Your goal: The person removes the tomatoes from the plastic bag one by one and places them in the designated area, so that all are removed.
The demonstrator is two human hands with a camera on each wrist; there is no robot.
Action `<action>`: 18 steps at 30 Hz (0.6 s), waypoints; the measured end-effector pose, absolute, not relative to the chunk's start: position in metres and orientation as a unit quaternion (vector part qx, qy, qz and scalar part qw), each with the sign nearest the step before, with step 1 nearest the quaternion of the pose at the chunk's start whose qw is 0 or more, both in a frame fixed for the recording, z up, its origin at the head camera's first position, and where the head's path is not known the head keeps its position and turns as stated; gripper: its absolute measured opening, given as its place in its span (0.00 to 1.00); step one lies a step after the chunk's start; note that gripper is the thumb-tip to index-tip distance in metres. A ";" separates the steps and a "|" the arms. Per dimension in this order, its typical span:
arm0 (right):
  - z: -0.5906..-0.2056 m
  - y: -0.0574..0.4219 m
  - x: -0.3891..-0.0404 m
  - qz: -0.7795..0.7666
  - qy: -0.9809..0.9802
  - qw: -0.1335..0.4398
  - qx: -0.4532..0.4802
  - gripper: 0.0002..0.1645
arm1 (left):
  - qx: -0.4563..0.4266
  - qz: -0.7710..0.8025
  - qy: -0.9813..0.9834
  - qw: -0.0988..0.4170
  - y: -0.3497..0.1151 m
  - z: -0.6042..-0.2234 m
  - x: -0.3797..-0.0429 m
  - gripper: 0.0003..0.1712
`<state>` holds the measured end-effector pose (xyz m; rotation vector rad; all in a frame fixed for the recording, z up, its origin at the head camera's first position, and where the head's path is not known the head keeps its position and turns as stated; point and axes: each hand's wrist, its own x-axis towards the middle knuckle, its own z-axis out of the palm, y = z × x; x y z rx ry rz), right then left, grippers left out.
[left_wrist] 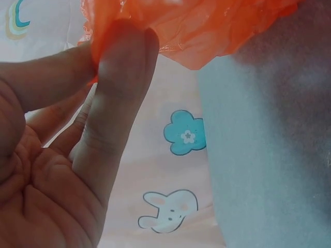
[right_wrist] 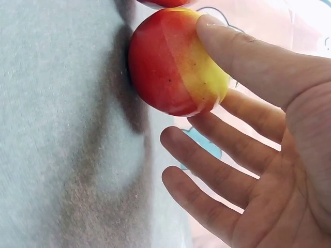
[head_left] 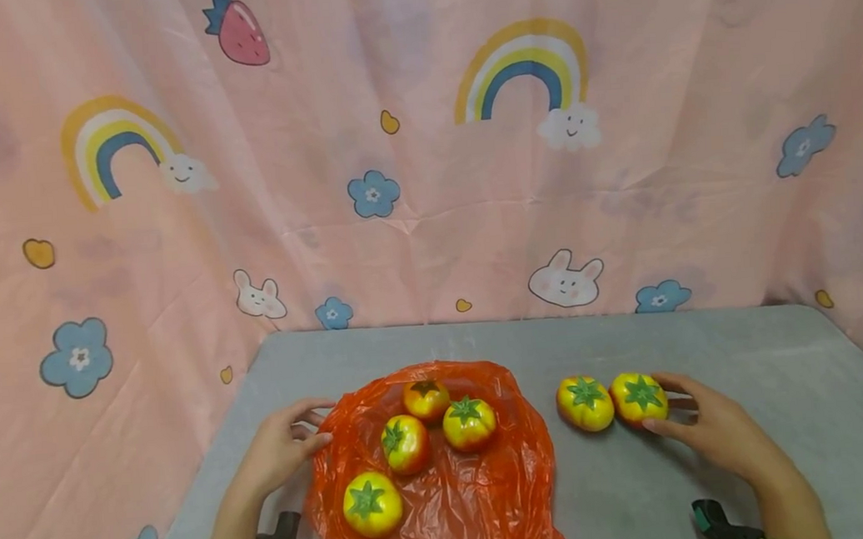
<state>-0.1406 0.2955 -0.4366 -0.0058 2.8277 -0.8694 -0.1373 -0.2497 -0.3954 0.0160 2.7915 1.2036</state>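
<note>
My left hand point(head_left: 279, 449) pinches the rim of a red plastic bag point(head_left: 485, 499) between thumb and fingers. Up close in the left wrist view, the thin red film point(left_wrist: 196, 36) rises from those fingertips. The bag lies spread on the table with several yellow-and-red tomatoes on it, among them a front one point(head_left: 373, 505) and a back one point(head_left: 426, 400). To the right, my right hand point(head_left: 716, 425) holds a tomato point(head_left: 639, 398) from its right side, thumb and forefingers on its skin. Its red underside point(right_wrist: 165, 67) shows in the right wrist view. Another tomato point(head_left: 585, 403) sits just left of it.
A grey table point(head_left: 745, 348) carries everything. Behind it hangs a pink curtain point(head_left: 430, 244) printed with rainbows, rabbits and flowers. Dark wrist-worn mounts point(head_left: 279, 536) show near both wrists.
</note>
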 end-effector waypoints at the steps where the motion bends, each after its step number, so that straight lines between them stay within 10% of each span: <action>1: -0.437 0.296 -0.141 -0.293 0.952 0.092 -0.001 0.60 | 0.004 0.395 0.917 0.050 -0.250 -0.395 -0.137 0.25; 18: -0.436 0.296 -0.140 -0.296 0.952 0.081 -0.002 0.61 | 0.008 0.391 0.919 0.046 -0.252 -0.397 -0.137 0.25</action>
